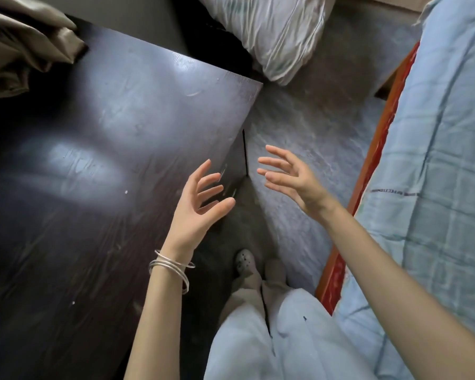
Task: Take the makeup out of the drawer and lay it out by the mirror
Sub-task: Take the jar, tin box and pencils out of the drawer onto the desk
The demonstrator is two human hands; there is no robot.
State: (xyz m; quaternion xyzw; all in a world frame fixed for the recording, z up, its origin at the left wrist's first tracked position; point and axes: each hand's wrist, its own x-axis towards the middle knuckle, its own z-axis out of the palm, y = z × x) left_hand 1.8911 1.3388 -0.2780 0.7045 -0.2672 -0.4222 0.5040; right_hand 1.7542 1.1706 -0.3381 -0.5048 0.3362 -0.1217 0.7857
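Makeup isn't being seen anywhere, and the drawer can't be made out. Left hand and right hand are being held out at 12 o'clock, fingers spread, nothing gripped, beside the dark tabletop.

Passage: bare floor is lying between dark table and bed.
Obstacles: pillow is closing the far end.

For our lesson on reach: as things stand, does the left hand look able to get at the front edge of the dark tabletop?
Probably yes. The left hand hovers open right at the dark tabletop's front edge, holds nothing, and nothing lies between them.
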